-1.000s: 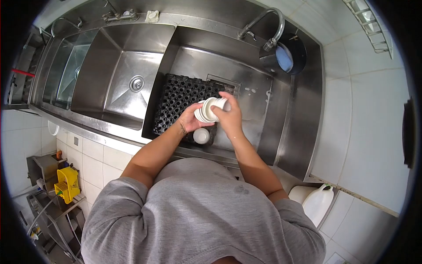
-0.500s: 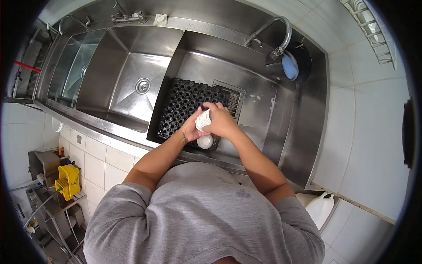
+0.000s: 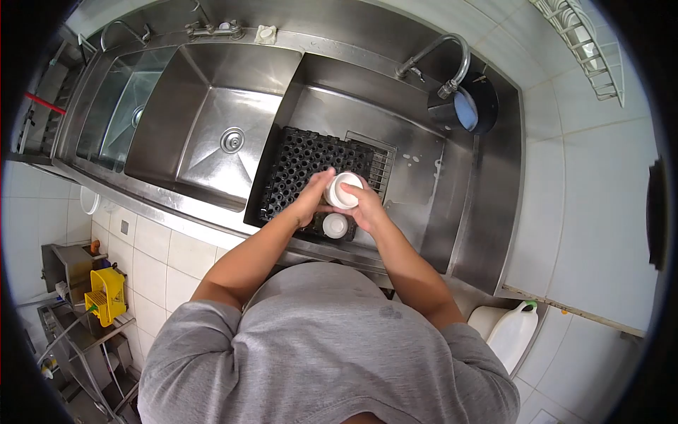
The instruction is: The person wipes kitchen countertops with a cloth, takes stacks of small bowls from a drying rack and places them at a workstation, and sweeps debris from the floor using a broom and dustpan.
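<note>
A stack of small white ramekins (image 3: pixel 345 185) is between my hands, its open top tilted up toward me. My right hand (image 3: pixel 368 210) grips the stack's right side, with the thumb reaching over the rim into the top one. Along the left side, my left hand (image 3: pixel 308 199) supports it, the fingers partly hidden. Just below the hands, another white ramekin (image 3: pixel 335 226) rests on the black perforated mat (image 3: pixel 300 159) in the right-hand sink basin. How many are in the stack cannot be made out.
A wire grate (image 3: pixel 382 164) lies beside the mat. A faucet (image 3: pixel 459 71) arches over a dark bucket (image 3: pixel 486 106) with something blue inside, at the back right. To the left is a deep sink basin (image 3: pixel 233 106). A white rack (image 3: pixel 600 63) hangs on the right wall.
The stack has turned from lying sideways to showing its open top, and has shifted slightly right. My right hand has moved from over it to its right side. The loose ramekin now shows fully.
</note>
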`<state>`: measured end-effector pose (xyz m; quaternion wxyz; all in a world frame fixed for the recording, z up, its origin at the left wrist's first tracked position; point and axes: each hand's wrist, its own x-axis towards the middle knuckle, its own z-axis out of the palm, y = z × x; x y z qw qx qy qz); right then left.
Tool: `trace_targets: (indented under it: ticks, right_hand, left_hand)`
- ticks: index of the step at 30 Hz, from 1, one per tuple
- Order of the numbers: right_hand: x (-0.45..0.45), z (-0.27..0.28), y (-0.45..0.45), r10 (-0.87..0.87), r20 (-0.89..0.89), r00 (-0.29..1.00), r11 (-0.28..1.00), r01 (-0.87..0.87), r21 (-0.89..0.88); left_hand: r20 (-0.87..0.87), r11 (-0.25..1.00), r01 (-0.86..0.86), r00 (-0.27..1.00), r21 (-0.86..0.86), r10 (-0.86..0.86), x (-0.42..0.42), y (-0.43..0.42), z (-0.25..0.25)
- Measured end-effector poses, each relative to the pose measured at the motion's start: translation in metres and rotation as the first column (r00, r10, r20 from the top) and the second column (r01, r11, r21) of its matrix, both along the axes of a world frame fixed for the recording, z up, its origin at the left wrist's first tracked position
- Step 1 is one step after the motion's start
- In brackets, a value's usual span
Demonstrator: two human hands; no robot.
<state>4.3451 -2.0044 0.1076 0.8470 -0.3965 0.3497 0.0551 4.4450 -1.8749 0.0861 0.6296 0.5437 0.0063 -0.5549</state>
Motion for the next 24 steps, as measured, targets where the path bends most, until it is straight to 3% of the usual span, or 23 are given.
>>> trace_targets:
  ticks: [2, 3, 5, 6, 9, 10, 13, 15, 17, 18, 23, 24]
  right_hand:
    - [0.008, 0.0, 0.014, 0.015, -0.065, 0.998, 0.978, -0.028, -0.208]
    - [0.01, 0.004, 0.021, 0.015, -0.064, 0.998, 0.979, -0.028, -0.203]
    - [0.013, 0.02, 0.028, 0.18, -0.013, 0.984, 0.955, -0.178, -0.238]
    - [0.013, 0.027, 0.029, 0.313, -0.04, 0.949, 0.894, -0.308, -0.326]
    - [0.015, 0.024, 0.035, 0.341, 0.067, 0.938, 0.895, -0.302, -0.328]
    - [0.016, 0.015, 0.037, 0.257, 0.094, 0.962, 0.938, -0.225, -0.266]
    - [0.018, -0.025, 0.03, 0.155, -0.009, 0.988, 0.914, -0.147, -0.378]
    - [0.008, -0.107, 0.007, 0.252, -0.389, 0.886, 0.552, -0.462, -0.694]
    - [-0.009, -0.097, 0.038, 0.18, -0.781, 0.598, 0.059, -0.799, -0.598]
    - [-0.019, -0.088, 0.047, 0.202, -0.809, 0.552, 0.002, -0.826, -0.564]
    - [-0.018, -0.088, 0.038, 0.286, -0.76, 0.584, 0.011, -0.795, -0.607]
    - [-0.017, -0.084, 0.035, 0.247, -0.703, 0.667, 0.068, -0.736, -0.674]
  left_hand:
    - [0.016, 0.998, 0.052, 0.999, -0.024, -0.052, -0.004, 0.01, 0.009]
    - [0.031, 0.993, 0.107, 0.994, -0.049, -0.105, -0.006, 0.015, 0.013]
    - [-0.131, 0.973, -0.046, 0.991, -0.224, 0.017, 0.008, 0.033, -0.015]
    - [-0.18, 0.965, -0.045, 0.984, -0.257, -0.003, 0.016, 0.042, -0.018]
    - [-0.29, 0.95, -0.084, 0.957, -0.301, -0.007, 0.022, 0.057, -0.022]
    - [-0.343, 0.93, -0.141, 0.939, -0.338, 0.017, 0.022, 0.061, -0.021]
    - [-0.409, 0.903, -0.192, 0.912, -0.386, 0.019, 0.027, 0.071, -0.027]
    - [-0.472, 0.865, -0.245, 0.882, -0.438, 0.011, 0.031, 0.072, -0.033]
    - [-0.488, 0.848, -0.285, 0.872, -0.447, 0.036, 0.032, 0.072, -0.025]
    - [-0.491, 0.843, -0.306, 0.869, -0.442, 0.058, 0.032, 0.073, -0.022]
    - [-0.447, 0.87, -0.297, 0.889, -0.394, 0.101, 0.036, 0.082, -0.016]
    - [-0.449, 0.87, -0.295, 0.888, -0.395, 0.097, 0.037, 0.083, -0.018]
